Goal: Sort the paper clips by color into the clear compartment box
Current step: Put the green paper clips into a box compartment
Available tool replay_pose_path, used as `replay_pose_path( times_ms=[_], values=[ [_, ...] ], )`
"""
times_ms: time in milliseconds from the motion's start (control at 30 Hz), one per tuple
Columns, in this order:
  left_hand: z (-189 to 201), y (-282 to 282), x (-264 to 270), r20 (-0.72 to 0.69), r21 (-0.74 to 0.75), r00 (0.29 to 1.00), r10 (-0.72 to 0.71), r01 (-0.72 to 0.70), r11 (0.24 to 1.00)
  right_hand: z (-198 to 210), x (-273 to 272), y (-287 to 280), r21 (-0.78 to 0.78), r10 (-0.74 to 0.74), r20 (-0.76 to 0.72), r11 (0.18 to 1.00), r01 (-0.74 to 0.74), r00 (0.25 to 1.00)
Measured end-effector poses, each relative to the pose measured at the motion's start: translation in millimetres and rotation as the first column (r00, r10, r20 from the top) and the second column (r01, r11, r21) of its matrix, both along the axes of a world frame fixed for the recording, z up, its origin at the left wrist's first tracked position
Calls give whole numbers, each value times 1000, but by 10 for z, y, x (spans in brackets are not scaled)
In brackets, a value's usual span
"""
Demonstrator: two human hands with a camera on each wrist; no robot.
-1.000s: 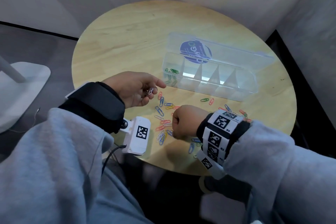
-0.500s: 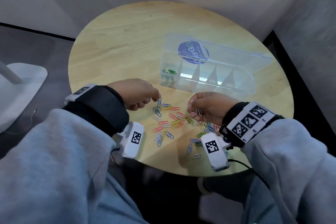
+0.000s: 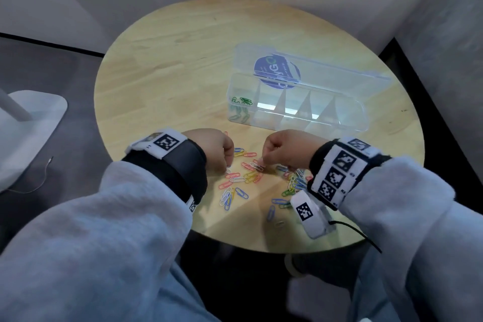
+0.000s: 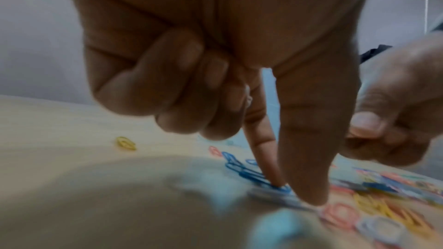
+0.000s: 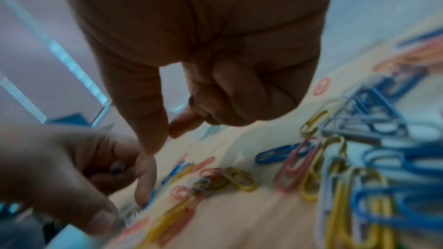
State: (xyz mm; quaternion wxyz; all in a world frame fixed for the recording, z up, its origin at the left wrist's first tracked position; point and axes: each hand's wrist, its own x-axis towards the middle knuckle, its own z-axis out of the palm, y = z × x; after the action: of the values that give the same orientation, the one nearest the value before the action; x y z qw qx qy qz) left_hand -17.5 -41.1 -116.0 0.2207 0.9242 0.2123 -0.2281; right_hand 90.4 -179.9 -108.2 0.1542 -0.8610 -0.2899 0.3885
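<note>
The left hand (image 3: 209, 149) is reaching down into the loose paper clips (image 3: 243, 178), its index finger and thumb extended and closing on a blue clip (image 4: 254, 176) lying flat on the round wooden table (image 3: 170, 65); its other fingers are curling into the palm. The right hand (image 3: 285, 150) is hovering just beside it over the same pile, thumb and index fingertips nearly meeting; whether they are pinching a clip cannot be determined. Beyond both hands, the clear compartment box (image 3: 360, 123) is standing open, with green clips (image 3: 241, 102) lying in its leftmost compartment.
</note>
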Motion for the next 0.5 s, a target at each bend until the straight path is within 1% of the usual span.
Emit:
replay_pose_path(
  times_ms=[33, 67, 167, 267, 500],
  values=[
    [-18, -8, 8, -12, 12, 1000, -13, 14, 1000, 8, -24, 31, -37, 66, 77, 997, -64, 995],
    [-27, -14, 14, -25, 21, 999, -28, 28, 999, 15, -47, 58, -53, 97, 111, 994, -91, 989],
    [-34, -27, 18, -41, 66, 997, -72, 74, 995, 4, -108, 132, -70, 127, 142, 991, -118, 982],
    [-30, -30, 13, -37, 87, 996, -87, 90, 992, -14, -145, 174, -113, 176, 178, 981, -158, 968],
    [38, -65, -2, -85, 79, 989, -121, 127, 989, -20, -170, 216, -196, 240, 159, 958, -207, 958]
  ],
)
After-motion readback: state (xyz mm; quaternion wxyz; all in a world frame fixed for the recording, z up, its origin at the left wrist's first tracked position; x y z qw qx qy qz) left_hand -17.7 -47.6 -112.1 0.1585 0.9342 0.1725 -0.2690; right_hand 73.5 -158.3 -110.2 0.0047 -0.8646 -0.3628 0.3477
